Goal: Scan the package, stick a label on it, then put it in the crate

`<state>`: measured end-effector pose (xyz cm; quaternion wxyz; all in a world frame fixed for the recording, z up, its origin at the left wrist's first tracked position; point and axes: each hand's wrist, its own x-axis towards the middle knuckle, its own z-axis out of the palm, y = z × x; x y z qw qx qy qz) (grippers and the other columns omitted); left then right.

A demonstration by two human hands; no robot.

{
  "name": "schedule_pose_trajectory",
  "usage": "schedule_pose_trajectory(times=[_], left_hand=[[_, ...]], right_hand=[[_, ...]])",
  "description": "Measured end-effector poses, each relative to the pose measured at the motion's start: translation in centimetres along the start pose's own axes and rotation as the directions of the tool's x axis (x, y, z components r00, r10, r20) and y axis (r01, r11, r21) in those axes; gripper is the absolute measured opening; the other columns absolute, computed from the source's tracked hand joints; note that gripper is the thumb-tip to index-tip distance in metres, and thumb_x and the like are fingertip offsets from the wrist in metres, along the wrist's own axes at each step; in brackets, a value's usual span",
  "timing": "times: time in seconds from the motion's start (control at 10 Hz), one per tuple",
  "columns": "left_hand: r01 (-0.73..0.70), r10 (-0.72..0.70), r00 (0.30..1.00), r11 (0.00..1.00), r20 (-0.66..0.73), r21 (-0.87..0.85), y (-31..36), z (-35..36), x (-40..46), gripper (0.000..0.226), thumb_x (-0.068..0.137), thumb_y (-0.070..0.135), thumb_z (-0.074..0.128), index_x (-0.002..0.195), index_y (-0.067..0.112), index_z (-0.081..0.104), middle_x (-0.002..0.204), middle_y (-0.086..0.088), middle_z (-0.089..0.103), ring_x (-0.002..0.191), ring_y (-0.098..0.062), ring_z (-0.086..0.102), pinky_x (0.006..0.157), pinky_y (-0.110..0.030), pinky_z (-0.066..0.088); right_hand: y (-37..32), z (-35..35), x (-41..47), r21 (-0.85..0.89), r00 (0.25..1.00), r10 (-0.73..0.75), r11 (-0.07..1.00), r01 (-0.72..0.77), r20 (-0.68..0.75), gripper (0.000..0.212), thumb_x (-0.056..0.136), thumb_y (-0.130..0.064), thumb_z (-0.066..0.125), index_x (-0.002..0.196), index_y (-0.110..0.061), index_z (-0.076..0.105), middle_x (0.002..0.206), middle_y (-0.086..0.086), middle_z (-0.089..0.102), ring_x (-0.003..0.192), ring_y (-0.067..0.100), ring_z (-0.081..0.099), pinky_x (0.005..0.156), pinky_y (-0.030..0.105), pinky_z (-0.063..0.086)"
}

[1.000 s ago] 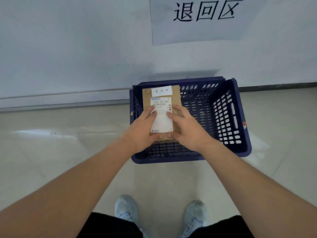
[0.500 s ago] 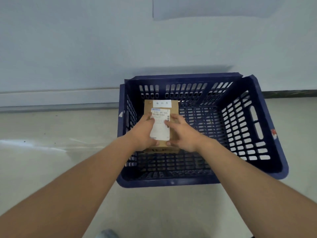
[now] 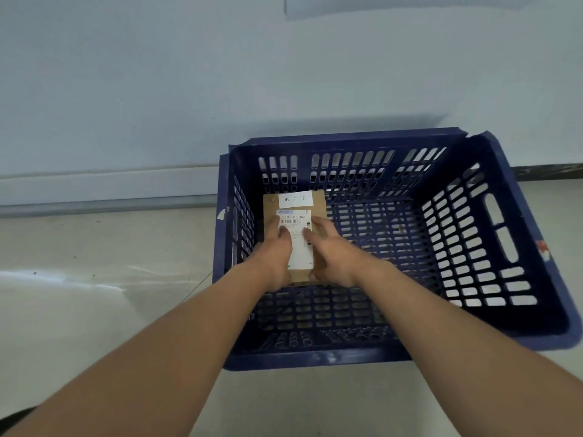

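A small brown cardboard package lies low inside the dark blue slotted crate, near its left wall. It carries a white shipping label with a barcode, and a smaller white label with printed characters at its far end. My left hand grips the package's left side and my right hand grips its right side, fingers over the top. The package's near end is hidden by my hands.
The crate stands on a pale glossy floor against a light wall with a baseboard. A white paper sheet hangs on the wall above. The crate's right and near parts hold nothing.
Both hands have lowered the package from above the crate's rim down into it, near the left wall. My view has moved closer to the crate.
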<state>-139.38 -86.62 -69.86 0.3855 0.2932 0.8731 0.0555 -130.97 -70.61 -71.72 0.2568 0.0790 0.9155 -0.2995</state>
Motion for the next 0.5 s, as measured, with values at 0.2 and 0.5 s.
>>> schedule_pose_trajectory(times=[0.2, 0.5], left_hand=[[0.018, -0.017, 0.999, 1.0, -0.041, 0.019, 0.3, 0.3, 0.4, 0.118, 0.084, 0.009, 0.076, 0.161, 0.012, -0.014, 0.167, 0.001, -0.024, 0.14, -0.032, 0.034, 0.114, -0.039, 0.041], [-0.011, 0.029, 0.993, 0.988, -0.11, 0.153, 3.0, -2.4, -1.3, 0.07, 0.095, 0.028, 0.058, 0.153, 0.0, 0.03, 0.167, -0.021, 0.008, 0.152, -0.04, 0.017, 0.123, -0.046, 0.026]], right_hand=[[-0.5, -0.1, -0.1, -0.035, 0.999, 0.03, 0.999, -0.03, -0.011, 0.108, 0.083, -0.025, 0.085, 0.165, -0.015, 0.016, 0.171, -0.003, -0.013, 0.149, 0.034, 0.035, 0.12, 0.039, 0.036], [-3.3, -2.8, -2.2, -0.122, 0.981, 0.144, 0.98, -0.16, -0.13, 0.057, 0.102, -0.027, 0.056, 0.155, -0.019, 0.038, 0.166, 0.007, 0.025, 0.141, 0.039, 0.04, 0.111, 0.052, 0.043]])
